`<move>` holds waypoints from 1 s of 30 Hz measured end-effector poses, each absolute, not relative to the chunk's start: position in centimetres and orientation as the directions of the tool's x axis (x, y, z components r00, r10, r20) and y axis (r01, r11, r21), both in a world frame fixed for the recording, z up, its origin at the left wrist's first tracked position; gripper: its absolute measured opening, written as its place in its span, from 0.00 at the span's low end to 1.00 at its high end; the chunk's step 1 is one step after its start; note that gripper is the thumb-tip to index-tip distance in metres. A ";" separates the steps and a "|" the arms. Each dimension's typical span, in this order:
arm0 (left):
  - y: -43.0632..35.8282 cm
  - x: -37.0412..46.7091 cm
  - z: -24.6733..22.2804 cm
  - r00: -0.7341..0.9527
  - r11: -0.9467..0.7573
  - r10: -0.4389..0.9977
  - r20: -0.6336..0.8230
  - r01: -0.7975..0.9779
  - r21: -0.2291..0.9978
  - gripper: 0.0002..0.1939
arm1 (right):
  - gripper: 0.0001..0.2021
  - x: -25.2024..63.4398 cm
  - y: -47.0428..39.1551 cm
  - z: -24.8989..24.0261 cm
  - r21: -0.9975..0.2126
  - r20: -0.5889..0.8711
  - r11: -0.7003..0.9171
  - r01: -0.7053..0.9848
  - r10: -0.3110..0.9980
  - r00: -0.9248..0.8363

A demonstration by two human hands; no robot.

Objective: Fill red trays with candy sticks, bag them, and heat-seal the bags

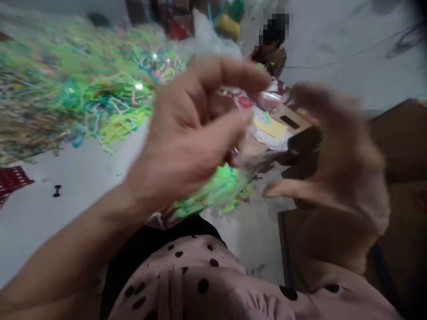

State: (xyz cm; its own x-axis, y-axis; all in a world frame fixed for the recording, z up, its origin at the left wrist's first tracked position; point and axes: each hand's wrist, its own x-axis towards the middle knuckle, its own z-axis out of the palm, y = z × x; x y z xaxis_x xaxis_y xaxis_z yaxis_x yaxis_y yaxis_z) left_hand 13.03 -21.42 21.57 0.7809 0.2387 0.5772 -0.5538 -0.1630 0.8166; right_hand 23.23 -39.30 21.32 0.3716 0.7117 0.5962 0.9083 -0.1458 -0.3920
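Observation:
My left hand (187, 138) is raised in front of me, with thumb and index finger apart and the other fingers curled inward. I see nothing between thumb and index finger. Just beneath it is a bundle of bright green and blue strands (223, 184), apparently in clear plastic, above my lap; the hand partly hides it, and I cannot tell whether they touch. My right hand (350, 164), smeared by motion, is off to the right. Its thumb and fingers are wide apart in a C shape, with nothing visible in them.
A large heap of green, yellow and multicoloured strands (110, 84) covers the left. Cardboard boxes (396, 142) stand at the right. Ahead lie plastic packets and a yellow card (271, 128). A person (275, 60) is farther back. A red basket (13, 180) shows at the left edge.

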 end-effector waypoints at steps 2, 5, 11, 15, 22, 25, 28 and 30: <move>-23.6 14.3 19.8 0.862 -0.090 0.136 0.488 -0.479 0.873 0.12 | 0.44 23.3 -41.6 19.8 -0.297 0.496 -0.192 0.935 0.806 0.323; -26.3 15.9 15.6 0.942 -0.058 0.013 0.336 -0.335 0.940 0.11 | 0.30 24.2 -44.9 15.2 -0.329 0.384 -0.283 0.901 0.832 0.401; -29.9 17.2 2.9 0.979 -0.038 -0.137 -0.151 0.148 0.988 0.11 | 0.12 23.4 -50.2 1.6 -0.354 0.078 -0.517 0.780 0.814 0.575; -28.2 17.6 -2.2 0.947 -0.266 -0.123 -0.296 0.256 0.929 0.14 | 0.14 22.7 -50.7 -7.7 -0.348 -0.218 -0.660 0.666 0.747 0.628; -17.6 14.8 1.0 0.941 -0.326 0.250 -0.229 0.305 0.895 0.13 | 0.12 25.1 -46.4 -20.3 -0.203 -0.532 -0.820 0.535 0.551 0.643; -13.5 10.9 1.9 0.873 -0.313 0.394 -0.287 0.421 0.851 0.15 | 0.12 26.3 -44.6 -22.7 -0.197 -0.571 -0.834 0.516 0.526 0.631; -10.4 6.9 1.3 0.792 -0.316 0.525 -0.311 0.520 0.793 0.15 | 0.13 27.1 -43.3 -22.6 -0.227 -0.534 -0.822 0.522 0.553 0.639; -9.0 5.0 0.4 0.736 -0.284 0.589 -0.335 0.576 0.766 0.17 | 0.14 27.7 -42.7 -21.5 -0.292 -0.455 -0.769 0.569 0.635 0.625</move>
State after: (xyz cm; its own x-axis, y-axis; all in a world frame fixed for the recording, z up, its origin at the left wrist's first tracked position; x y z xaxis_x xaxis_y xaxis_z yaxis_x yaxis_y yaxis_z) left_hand 5.04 -9.02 0.45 0.7359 0.5886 -0.3347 0.5760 -0.2843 0.7664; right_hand 27.65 -42.67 -21.54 0.6249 0.6346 -0.4548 0.5687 -0.7691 -0.2918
